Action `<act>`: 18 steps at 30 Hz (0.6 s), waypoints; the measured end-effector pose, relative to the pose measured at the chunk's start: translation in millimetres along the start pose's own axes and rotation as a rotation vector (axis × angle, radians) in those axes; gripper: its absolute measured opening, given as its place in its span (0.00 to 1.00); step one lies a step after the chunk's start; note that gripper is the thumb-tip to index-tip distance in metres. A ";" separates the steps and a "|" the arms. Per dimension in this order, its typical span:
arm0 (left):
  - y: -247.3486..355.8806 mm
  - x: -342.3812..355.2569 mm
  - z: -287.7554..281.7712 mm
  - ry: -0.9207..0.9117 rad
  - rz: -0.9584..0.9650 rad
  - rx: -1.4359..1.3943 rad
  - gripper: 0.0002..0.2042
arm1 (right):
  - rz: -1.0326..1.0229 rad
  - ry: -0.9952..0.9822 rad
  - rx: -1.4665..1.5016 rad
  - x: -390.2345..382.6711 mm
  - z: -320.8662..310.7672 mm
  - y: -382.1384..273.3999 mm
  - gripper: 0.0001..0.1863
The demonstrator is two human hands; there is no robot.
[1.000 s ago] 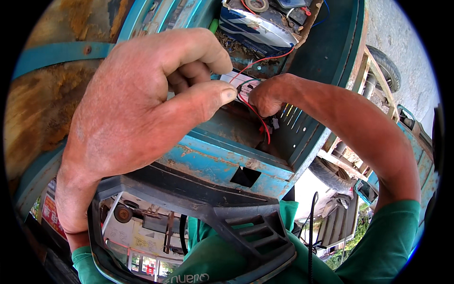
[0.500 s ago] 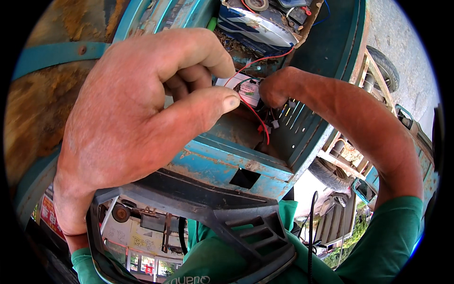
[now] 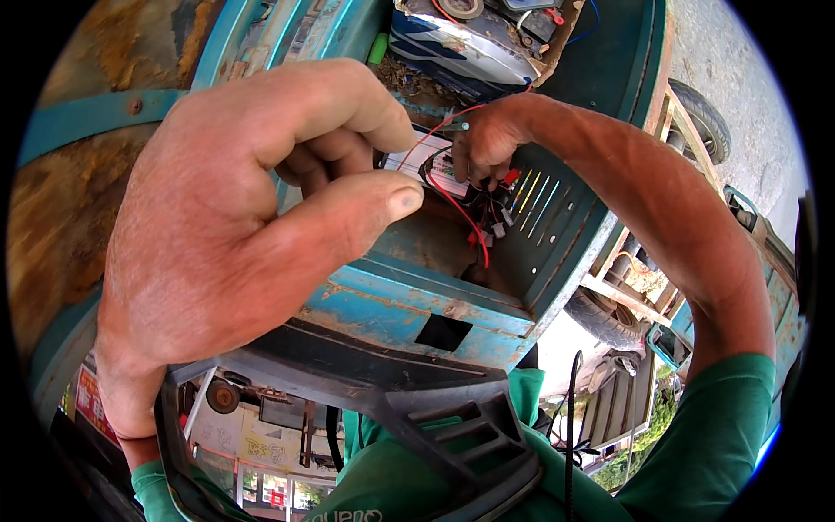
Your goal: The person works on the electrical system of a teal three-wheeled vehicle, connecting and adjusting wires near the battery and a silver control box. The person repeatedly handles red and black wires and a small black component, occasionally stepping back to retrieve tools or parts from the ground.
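My left hand [image 3: 296, 191] hovers at the left, thumb and index finger apart, other fingers curled; nothing visible sits between its fingertips, though a thin red wire [image 3: 427, 137] passes behind them. My right hand [image 3: 487, 139] reaches into the teal metal compartment [image 3: 557, 261], fingers curled down at a white-labelled silver box [image 3: 417, 150] among dark wires; what they grip is partly hidden. Beside them lie red, black and white connectors [image 3: 497, 228] and a thicker red wire [image 3: 461, 209].
A worn carton [image 3: 461, 48] of tape and parts sits at the top, near a green object [image 3: 378, 48]. A black plastic frame [image 3: 435, 391] crosses below. Rusty panels [image 3: 74, 200] are at left; wheels [image 3: 700, 117] and other vehicle frames stand at right.
My right hand has moved up and left, uncovering more connectors, and its fingers now point downward. My left hand has shifted down and left, widening the gap between thumb and index finger.
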State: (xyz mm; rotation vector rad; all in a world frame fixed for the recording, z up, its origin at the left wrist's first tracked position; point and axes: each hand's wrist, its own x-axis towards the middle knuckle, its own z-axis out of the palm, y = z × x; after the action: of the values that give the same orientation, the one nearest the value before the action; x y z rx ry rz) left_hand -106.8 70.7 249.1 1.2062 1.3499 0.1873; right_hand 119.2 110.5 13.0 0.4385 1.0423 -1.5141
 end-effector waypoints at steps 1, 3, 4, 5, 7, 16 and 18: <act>0.3 -1.9 0.4 0.008 0.003 0.010 0.13 | -0.021 0.012 0.017 2.1 0.2 0.1 0.20; 0.5 -1.1 0.0 0.003 0.022 0.014 0.13 | -0.056 0.043 0.069 5.7 1.4 4.4 0.19; -0.4 -1.1 -0.4 0.000 0.028 0.007 0.13 | -0.057 0.057 0.022 1.8 1.8 -0.1 0.19; -1.8 -1.3 -0.6 0.000 0.037 -0.001 0.13 | -0.059 0.071 -0.026 -3.7 2.1 -6.1 0.19; -4.6 -1.1 -0.4 -0.003 0.065 -0.013 0.13 | -0.138 0.110 -0.361 -2.7 1.4 -4.2 0.18; -5.6 -1.1 -1.2 0.006 0.151 0.080 0.14 | 0.051 -0.014 -0.623 -30.3 9.8 -15.4 0.19; -9.2 -2.6 5.3 0.068 0.183 0.037 0.14 | 0.009 -0.105 -0.649 -33.6 12.6 -17.1 0.20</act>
State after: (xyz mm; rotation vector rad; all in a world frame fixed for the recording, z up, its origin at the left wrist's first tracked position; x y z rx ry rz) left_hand -108.1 61.9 242.7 1.3658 1.3058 0.3377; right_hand 115.0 119.0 51.6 -0.0914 1.3664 -1.0928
